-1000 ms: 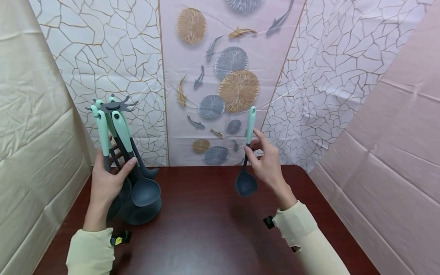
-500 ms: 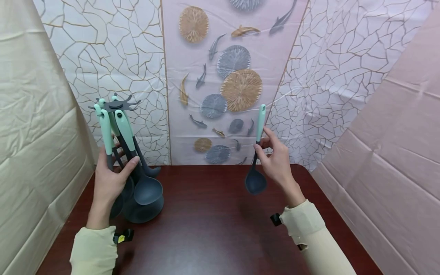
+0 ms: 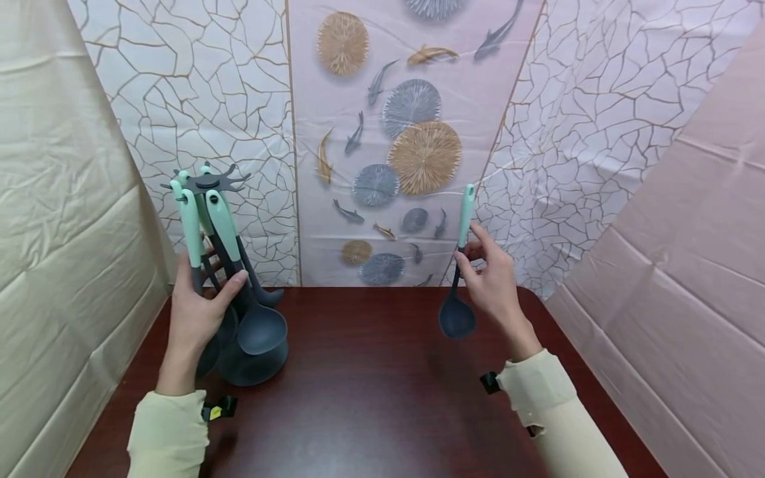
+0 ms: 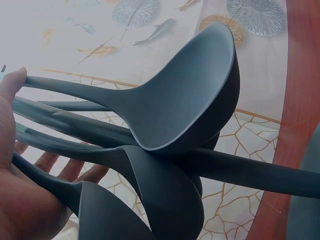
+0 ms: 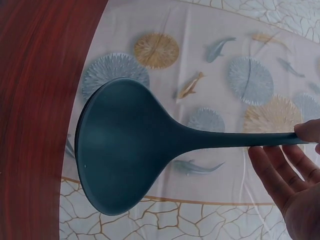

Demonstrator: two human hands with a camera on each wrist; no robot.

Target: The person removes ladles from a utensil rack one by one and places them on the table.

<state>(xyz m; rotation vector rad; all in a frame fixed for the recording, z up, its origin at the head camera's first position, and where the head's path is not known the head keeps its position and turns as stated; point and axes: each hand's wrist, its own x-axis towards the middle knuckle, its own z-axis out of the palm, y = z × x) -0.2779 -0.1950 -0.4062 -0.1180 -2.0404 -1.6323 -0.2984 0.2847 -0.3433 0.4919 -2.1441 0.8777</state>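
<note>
On the left in the head view stands a utensil rack (image 3: 251, 369) with a round dark base and a hooked top. Several dark utensils with mint-green handles hang from it, including a front ladle (image 3: 262, 330). My left hand (image 3: 196, 312) grips the bunch, thumb at the front ladle's shaft and fingers behind; the left wrist view shows that ladle's bowl (image 4: 185, 95) close up. My right hand (image 3: 493, 282) pinches another ladle (image 3: 457, 317) by its neck just below the mint handle. It hangs above the table, bowl down, handle up; its bowl (image 5: 120, 145) fills much of the right wrist view.
A dark red-brown table (image 3: 358, 398) lies beneath both hands. Behind it hangs a patterned cloth (image 3: 370, 133) with fish and round motifs. Plain beige cloth (image 3: 54, 219) slopes along the left, and a pinkish one (image 3: 681, 279) along the right.
My right hand has carried its ladle to the right, away from the rack. My left hand keeps its grip on the hanging utensils. The head view has shifted slightly.
</note>
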